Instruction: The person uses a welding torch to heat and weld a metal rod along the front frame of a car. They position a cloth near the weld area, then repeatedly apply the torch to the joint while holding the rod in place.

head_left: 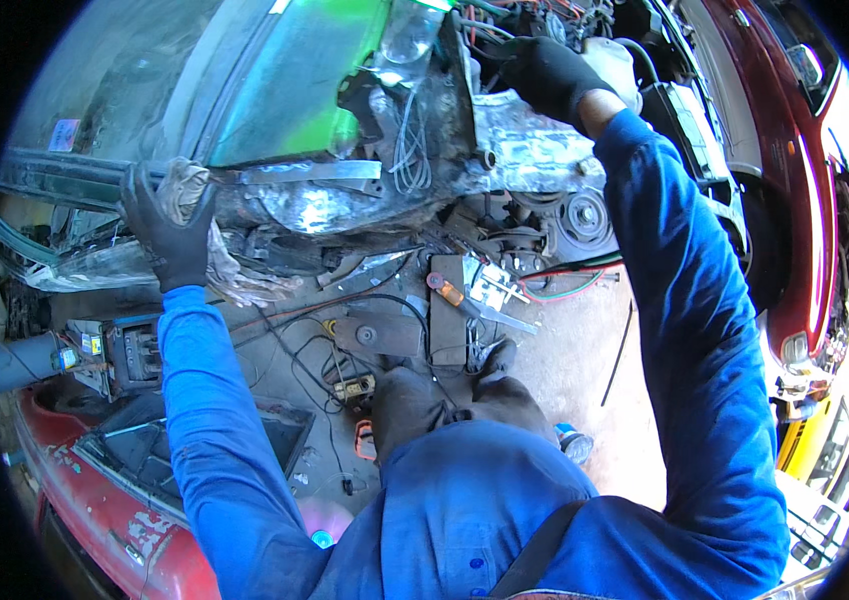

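Observation:
My left hand (170, 228), in a dark glove, is closed around a crumpled grey rag (183, 190) at the edge of the stripped car body. Part of that rag hangs below the hand over the body edge. A flat metal strip (315, 172) lies along the body to its right. My right hand (548, 78), also gloved, reaches into the engine bay with fingers curled beside hoses and wires (490, 28). What those fingers hold, if anything, is hidden. Close to it are a whitish plastic tank (613, 68) and a bare metal panel (530, 140).
On the floor before me lie an angle grinder (455, 292), a dark block (448, 335) and loose cables (325, 300). A machine box (125, 350) stands at left above a red car panel (170, 550). A dark red car (780, 150) borders the right side.

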Motion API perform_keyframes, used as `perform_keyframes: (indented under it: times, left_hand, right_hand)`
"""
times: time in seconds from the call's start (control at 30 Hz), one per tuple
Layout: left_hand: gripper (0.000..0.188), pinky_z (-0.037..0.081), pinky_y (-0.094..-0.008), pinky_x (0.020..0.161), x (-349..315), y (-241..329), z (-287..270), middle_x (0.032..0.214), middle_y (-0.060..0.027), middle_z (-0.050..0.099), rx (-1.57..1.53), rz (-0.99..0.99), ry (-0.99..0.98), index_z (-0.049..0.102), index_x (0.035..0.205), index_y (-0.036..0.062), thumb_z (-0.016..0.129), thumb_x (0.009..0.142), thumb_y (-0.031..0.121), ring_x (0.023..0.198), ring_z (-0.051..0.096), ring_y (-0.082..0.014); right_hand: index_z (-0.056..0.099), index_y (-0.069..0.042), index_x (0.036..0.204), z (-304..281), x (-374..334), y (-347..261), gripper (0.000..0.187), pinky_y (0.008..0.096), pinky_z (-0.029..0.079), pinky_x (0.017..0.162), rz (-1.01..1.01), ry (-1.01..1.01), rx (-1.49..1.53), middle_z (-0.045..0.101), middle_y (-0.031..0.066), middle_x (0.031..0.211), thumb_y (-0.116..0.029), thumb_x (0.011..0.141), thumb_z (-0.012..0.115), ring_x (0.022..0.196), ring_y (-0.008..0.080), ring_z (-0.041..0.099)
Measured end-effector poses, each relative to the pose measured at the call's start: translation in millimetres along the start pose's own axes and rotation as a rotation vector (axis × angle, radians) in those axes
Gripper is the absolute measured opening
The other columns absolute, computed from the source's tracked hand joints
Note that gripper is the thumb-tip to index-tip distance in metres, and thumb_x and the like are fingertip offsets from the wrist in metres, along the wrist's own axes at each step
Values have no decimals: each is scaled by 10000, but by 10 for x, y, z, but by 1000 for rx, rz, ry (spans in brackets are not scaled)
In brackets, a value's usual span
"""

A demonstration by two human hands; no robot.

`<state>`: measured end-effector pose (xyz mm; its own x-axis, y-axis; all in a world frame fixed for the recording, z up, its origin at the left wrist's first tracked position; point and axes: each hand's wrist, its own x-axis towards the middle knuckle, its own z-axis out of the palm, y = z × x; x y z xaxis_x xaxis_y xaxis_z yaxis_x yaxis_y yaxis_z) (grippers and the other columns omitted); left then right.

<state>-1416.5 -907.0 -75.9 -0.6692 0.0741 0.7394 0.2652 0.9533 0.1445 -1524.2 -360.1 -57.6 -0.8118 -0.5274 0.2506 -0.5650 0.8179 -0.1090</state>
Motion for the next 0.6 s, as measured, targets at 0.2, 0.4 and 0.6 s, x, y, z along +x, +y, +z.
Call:
perform_keyframes:
  times: [0.2, 0.4, 0.6]
  left_hand:
    - [1044, 267, -622, 1275, -21, -22, 28, 1634, -241, 414, 28, -16, 1, 404, 1602, 43, 960, 784, 374, 1540, 351, -460]
    - [1051, 293, -621, 1258, -7, -4, -7, 1629, -247, 403, 6, -14, -19, 398, 1591, 10, 968, 783, 368, 1539, 346, -463]
    - [1064, 308, -608, 1258, -198, 137, -80, 1652, -268, 347, -14, -163, 71, 390, 1581, -17, 967, 787, 395, 1548, 326, -464]
  right_hand:
    - [803, -112, 1135, -462, -522, -152, 263, 494, 608, 824, 256, -26, -395, 774, 191, 870, -298, 977, 706, 878, 389, 770]
    - [793, -91, 1216, -862, -1013, -389, 293, 490, 606, 847, 514, -45, -124, 789, 234, 998, -279, 1028, 671, 889, 393, 777]
    - [731, -164, 1342, -524, -1364, -1111, 409, 524, 609, 889, 693, -53, -11, 782, 236, 1056, -406, 1020, 660, 964, 426, 765]
